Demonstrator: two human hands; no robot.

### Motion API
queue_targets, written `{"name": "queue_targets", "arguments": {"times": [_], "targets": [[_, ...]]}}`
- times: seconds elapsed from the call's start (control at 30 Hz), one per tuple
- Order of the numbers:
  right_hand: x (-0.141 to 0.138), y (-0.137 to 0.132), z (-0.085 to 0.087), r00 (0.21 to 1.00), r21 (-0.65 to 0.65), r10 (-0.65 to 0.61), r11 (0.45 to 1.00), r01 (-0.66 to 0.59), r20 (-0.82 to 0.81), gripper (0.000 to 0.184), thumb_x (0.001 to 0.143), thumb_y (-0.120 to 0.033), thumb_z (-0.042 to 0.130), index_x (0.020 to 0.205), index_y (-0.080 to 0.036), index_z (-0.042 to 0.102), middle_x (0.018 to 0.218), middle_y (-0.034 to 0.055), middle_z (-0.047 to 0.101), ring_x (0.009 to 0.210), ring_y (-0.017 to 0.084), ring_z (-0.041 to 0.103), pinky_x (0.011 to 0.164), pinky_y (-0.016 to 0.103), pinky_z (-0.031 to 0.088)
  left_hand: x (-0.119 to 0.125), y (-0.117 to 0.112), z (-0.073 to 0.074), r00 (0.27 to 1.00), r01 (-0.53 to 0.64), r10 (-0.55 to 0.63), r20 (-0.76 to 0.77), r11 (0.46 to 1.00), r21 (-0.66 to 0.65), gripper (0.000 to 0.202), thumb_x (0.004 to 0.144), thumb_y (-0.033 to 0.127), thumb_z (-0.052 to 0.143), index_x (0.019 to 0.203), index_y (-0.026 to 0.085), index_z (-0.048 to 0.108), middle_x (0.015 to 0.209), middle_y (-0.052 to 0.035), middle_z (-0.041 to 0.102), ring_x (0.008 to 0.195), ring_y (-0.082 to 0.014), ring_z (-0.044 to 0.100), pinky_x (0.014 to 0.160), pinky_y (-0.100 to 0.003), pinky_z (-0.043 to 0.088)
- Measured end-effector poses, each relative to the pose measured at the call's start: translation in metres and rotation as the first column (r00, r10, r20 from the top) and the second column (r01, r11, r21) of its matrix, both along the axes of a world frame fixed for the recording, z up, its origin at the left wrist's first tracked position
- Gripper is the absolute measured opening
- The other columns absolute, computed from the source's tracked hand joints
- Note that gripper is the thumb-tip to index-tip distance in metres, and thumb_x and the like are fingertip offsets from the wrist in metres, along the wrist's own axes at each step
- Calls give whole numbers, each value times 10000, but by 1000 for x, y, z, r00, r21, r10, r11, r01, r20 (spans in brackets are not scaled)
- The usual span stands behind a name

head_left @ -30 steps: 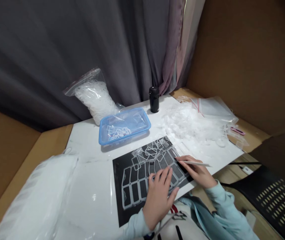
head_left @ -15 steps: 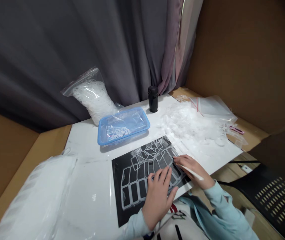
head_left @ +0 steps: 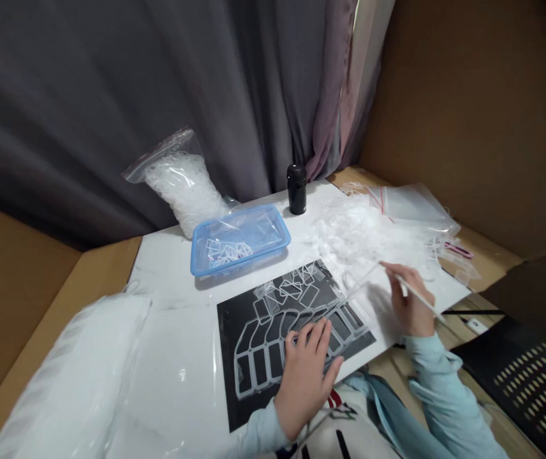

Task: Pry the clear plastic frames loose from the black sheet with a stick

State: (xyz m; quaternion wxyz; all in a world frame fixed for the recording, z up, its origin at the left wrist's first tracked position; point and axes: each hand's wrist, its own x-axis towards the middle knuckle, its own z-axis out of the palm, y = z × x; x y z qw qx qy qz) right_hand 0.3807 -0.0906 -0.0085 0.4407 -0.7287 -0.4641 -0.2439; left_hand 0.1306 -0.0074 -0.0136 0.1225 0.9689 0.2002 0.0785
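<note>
One left hand (head_left: 304,379) spreads its fingers on lattice (head_left: 267,362), presumably steadying it; right hand (head_left: 409,299) pinches raised strip (head_left: 363,282), stick (head_left: 422,296) also held.

On my feed I count two hands, one left hand (head_left: 302,373) and one right hand (head_left: 411,303); one white stick (head_left: 436,314); one black sheet (head_left: 228,331); one blue tray (head_left: 263,255); one black bottle (head_left: 296,190); one filled bag (head_left: 185,191); at least one flat bag (head_left: 414,207); one chair (head_left: 516,373). The loose white pieces (head_left: 352,233) overlap too much for me to count.
</note>
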Motion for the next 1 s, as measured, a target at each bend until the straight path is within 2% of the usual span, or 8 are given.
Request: {"name": "queue_targets", "arguments": {"times": [0.1,0.17,0.23,0.33,0.43,0.63,0.73,1.0], "targets": [[4,1,13,967,199,-247,947,254,-59,223,958,-229,512,1118,-159,651,1041,103,668,999,225,619,914,387,496,0,0,0,1000,-1,1,2,1000,-21,535,1013,487,303,1492,248,296,1509,22,371,1276,-230,386,1013,-452,322],[-3,7,21,960,281,-256,918,279,-115,227,962,-236,507,1119,-149,648,1065,109,667,1024,227,618,942,402,486,-1,0,0,1000,0,0,3,1000,-30,532,1013,490,303,1489,254,299,1508,24,374,1277,-230,386,1009,-451,321],[-17,18,26,979,287,-152,940,186,-137,217,959,-241,513,1108,-154,645,1064,106,670,1026,223,622,933,395,498,-1,-1,0,1000,1,-1,10,1000,-28,524,1009,485,321,1477,249,324,1498,11,391,1270,-236,394,1005,-456,322],[-40,35,28,963,106,203,977,-186,-180,218,972,-251,484,1098,-176,645,1070,106,670,1027,218,625,889,370,524,-1,-1,0,999,9,-8,39,1000,-26,498,998,454,378,1441,227,386,1456,-27,447,1247,-242,419,1001,-454,324],[-52,43,25,835,-65,466,862,-504,-293,237,987,-282,454,1080,-190,651,1073,114,673,1058,229,613,897,380,526,-1,-1,1,995,3,3,97,998,-60,435,996,411,405,1379,209,455,1387,-58,511,1212,-239,449,991,-443,318],[-38,19,12,769,-173,384,831,-529,-511,285,989,-375,458,1081,-187,652,1079,89,669,1028,224,633,910,352,523,-2,-1,3,962,-53,97,255,984,-172,269,995,318,429,1199,191,551,1135,-54,613,1039,-208,531,899,-390,320],[-35,3,4,718,-230,367,777,-586,-591,292,985,-394,466,1063,-191,661,1094,84,664,1034,213,635,910,329,528,-2,0,3,960,-49,95,264,983,-176,250,998,297,416,1171,200,568,995,-38,620,916,-194,542,825,-365,321],[-40,-8,-13,631,-188,407,724,-664,-661,276,984,-384,471,1069,-207,665,1115,76,645,1087,193,610,960,329,512,1,1,0,994,-3,7,111,999,-41,386,998,306,420,1379,270,468,901,-27,559,842,-188,511,766,-336,320]]}}
